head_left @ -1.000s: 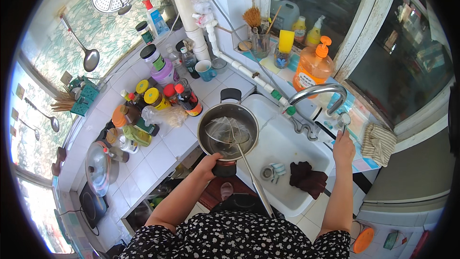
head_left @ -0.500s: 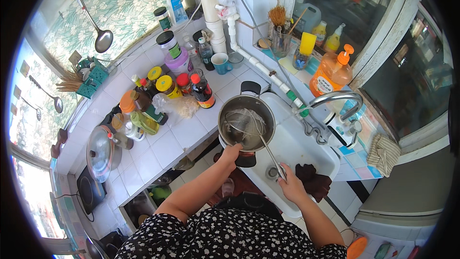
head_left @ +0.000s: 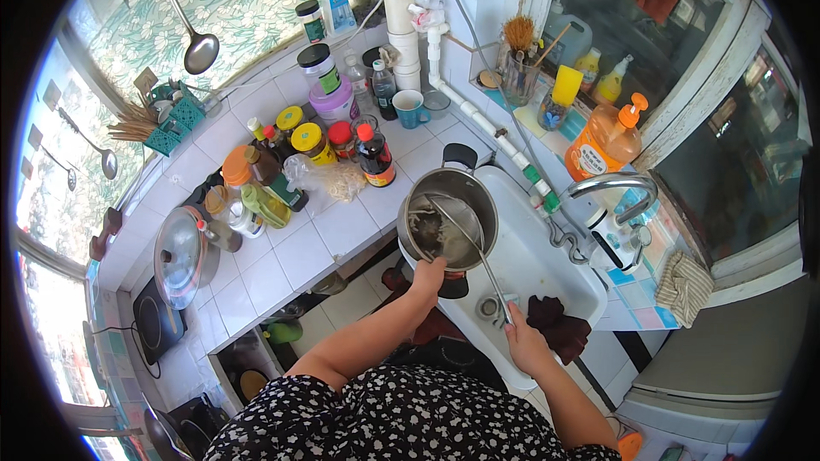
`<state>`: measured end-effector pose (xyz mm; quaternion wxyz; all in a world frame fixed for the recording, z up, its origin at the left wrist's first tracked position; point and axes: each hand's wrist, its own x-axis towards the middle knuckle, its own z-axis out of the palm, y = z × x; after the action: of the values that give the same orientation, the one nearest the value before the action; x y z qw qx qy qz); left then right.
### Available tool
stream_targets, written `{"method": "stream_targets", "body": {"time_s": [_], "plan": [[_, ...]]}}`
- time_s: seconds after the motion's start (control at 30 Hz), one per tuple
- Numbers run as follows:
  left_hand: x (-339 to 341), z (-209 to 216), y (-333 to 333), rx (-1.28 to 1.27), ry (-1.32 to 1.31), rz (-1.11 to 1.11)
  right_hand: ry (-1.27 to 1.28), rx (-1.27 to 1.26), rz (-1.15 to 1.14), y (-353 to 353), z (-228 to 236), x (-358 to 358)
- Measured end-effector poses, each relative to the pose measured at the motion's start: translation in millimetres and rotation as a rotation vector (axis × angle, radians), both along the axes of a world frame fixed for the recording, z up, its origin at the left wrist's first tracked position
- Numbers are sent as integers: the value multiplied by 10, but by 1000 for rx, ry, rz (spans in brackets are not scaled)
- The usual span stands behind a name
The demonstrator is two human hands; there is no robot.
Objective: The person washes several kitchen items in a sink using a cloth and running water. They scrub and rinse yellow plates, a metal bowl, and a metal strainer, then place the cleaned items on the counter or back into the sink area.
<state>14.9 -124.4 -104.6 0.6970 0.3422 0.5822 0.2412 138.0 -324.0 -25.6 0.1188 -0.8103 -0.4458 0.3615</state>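
A steel pot (head_left: 405,227) with dark handles is held over the left end of the white sink. My left hand (head_left: 430,278) closes on its near rim beside the near handle, thumb on the edge. The closed fingers of my right hand (head_left: 527,343) wrap the end of a long metal handle. That handle belongs to a mesh strainer (head_left: 466,220), whose head sits tilted inside the pot. Cloudy liquid and some dark bits show beneath and beside the mesh. The strainer's far rim is partly hard to make out.
The sink (head_left: 547,248) holds a dark brown cloth (head_left: 559,324) near its drain. A curved faucet (head_left: 617,183) stands at its right. Left lies a tiled counter (head_left: 320,243) with a soy-sauce-like bottle (head_left: 374,156), several jars and a blue mug (head_left: 411,109). An orange pump bottle (head_left: 603,142) stands behind.
The strainer head has gone lower and tilted in the pot, so more liquid shows. Both hands keep their holds. The whole view has shifted a little.
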Motion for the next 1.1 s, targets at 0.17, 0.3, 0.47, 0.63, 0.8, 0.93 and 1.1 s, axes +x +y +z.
{"method": "stream_targets", "body": {"time_s": [0.17, 0.3, 0.47, 0.63, 0.8, 0.93, 1.1], "plan": [[-29, -71, -7, 85, 69, -7, 453, -63, -184, 1, -22, -14], [-152, 60, 20, 48, 1, -47, 496, -152, -181, 2, 196, 113], [-318, -545, 276, 116, -54, -184, -34, 156, -8, -36, 467, 340], [-350, -226, 288, 156, -64, -280, -392, 231, 126, 101, 508, 426], [-350, 184, 255, 60, -119, -321, -594, 254, 239, 93, 440, 479], [-336, 107, 316, 57, -105, -255, -626, 206, 288, -99, 511, 475], [-357, -698, 499, 480, 356, -310, -594, 125, 299, -98, 601, 393]]}}
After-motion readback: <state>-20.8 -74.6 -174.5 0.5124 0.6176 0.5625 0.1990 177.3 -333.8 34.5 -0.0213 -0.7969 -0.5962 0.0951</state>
